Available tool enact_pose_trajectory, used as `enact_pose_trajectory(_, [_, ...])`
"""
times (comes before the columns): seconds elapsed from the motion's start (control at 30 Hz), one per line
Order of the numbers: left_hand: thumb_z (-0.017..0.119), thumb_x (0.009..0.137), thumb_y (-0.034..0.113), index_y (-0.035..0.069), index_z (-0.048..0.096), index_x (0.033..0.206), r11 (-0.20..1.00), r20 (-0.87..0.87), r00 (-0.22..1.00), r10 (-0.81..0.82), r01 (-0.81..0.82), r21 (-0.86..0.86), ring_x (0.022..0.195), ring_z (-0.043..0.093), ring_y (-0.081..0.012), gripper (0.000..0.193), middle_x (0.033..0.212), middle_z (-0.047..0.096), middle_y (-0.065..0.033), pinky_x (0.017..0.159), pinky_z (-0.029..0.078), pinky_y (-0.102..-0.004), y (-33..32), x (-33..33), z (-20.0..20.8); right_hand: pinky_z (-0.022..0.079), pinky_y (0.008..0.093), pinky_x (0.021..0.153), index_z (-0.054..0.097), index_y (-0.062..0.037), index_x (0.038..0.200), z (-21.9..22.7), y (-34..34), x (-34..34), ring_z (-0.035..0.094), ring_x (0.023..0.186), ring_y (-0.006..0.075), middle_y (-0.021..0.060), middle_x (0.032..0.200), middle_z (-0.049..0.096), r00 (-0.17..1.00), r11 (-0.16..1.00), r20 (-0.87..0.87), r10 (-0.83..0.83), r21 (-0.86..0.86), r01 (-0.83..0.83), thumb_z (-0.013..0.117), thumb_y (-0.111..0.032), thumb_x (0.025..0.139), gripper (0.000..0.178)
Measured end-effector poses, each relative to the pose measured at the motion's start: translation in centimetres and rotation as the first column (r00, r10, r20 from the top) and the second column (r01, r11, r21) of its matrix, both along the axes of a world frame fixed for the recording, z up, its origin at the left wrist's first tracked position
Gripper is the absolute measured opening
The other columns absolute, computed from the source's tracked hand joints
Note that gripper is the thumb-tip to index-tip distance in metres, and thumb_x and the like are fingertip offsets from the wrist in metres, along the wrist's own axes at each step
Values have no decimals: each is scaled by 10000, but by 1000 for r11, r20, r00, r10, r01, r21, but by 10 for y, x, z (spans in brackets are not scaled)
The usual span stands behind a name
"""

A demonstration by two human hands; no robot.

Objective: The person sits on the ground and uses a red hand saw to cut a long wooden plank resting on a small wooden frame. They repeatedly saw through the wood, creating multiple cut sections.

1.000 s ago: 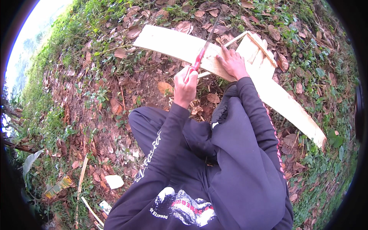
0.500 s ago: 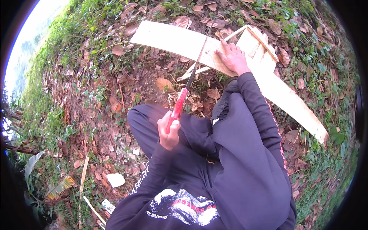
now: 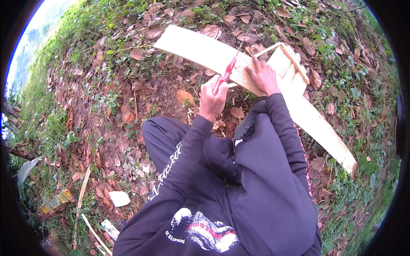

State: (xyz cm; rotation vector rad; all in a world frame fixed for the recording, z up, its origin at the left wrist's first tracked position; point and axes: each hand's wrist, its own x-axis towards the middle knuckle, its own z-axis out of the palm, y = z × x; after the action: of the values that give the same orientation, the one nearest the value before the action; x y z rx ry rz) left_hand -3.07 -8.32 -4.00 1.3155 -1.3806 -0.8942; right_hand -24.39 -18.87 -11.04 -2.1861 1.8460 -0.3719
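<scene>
Saw (image 3: 231, 65): thrust forward since half a second ago, blade now crossing the pale board at one o'clock.
Left hand (image 3: 213, 99): clenched around the saw's handle, just past twelve.
Right hand (image 3: 264, 77): flat on the board, grasping nothing, between one and two.
Board (image 3: 194, 47): around twelve.

Dry leaves (image 3: 185, 98) and green weeds (image 3: 106, 100) on soil (image 3: 161, 97)
</scene>
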Motion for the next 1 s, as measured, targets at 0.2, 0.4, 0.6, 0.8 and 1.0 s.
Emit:
enact_pose_trajectory(0.2, [515,876,114,-31,565,817,1000,-96,995,14,-12,27,492,440,-119,164,579,473,-51,476,345,-303,66,16,13,359,483,1037,353,-172,1518,4,4,-1,514,1215,339,158,1311,541,1000,1000,-28,2,3,-2,389,-592,990,675])
enact_pose_trajectory(0.4, [524,843,94,-24,552,800,993,-52,998,-24,30,116,439,453,-211,129,549,433,-88,471,344,-338,146,50,16,365,481,1034,348,-169,1518,4,5,0,511,1218,340,161,1302,542,998,1000,-69,10,-8,-11,390,-590,993,675])
enact_pose_trajectory(0.6, [531,852,124,-42,573,832,996,-83,996,14,-6,89,473,475,-168,172,560,488,-80,486,362,-326,100,34,8,371,477,1029,353,-157,1512,6,5,1,521,1202,347,161,1281,549,995,999,-95,-2,-32,-1,390,-597,990,683])
enact_pose_trajectory(0.8, [485,898,90,-7,515,758,942,294,953,75,30,-335,541,475,-180,173,691,538,-91,525,383,-336,13,0,-5,375,477,1022,360,-159,1507,5,3,1,525,1188,347,161,1262,555,999,1000,-48,9,-22,-10,393,-592,988,676])
enact_pose_trajectory(1.0, [488,905,90,-15,522,772,998,-93,996,-6,11,63,530,454,-118,173,664,506,-39,497,359,-285,29,0,23,358,480,1040,350,-171,1515,2,3,-2,508,1220,346,158,1287,546,1000,1000,-19,7,-11,-7,390,-588,991,671])
